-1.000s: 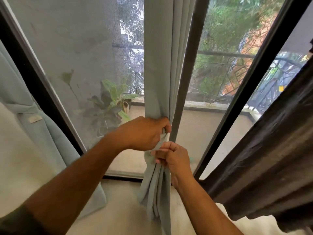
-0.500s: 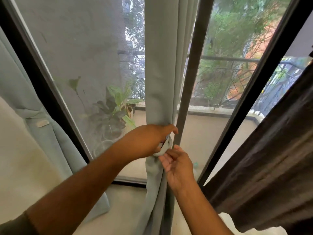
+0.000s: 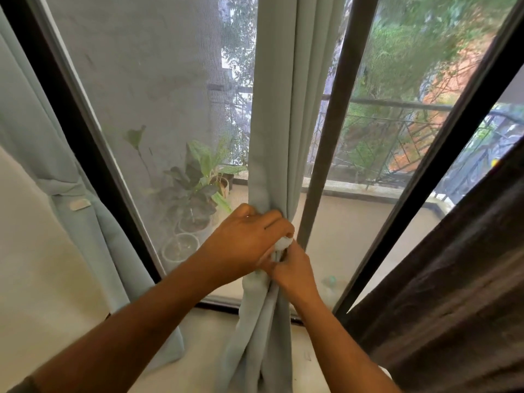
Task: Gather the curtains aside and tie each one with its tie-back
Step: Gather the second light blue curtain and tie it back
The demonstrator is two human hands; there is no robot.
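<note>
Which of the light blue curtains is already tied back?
The left curtain, cinched by its tie-back; the middle curtain is only bunched in both hands.

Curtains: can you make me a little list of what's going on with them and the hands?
middle curtain: light blue, bunched into a narrow bundle
left hand: grips the bundle
right hand: pinches a pale strip of cloth at the bundle, likely the tie-back
left curtain: already tied back
dark curtain: hangs at the right, no tie visible
plants: in pots outside

Free room left of gathered curtain, before mesh screen. Right: black window post just beside, dark curtain near.
</note>
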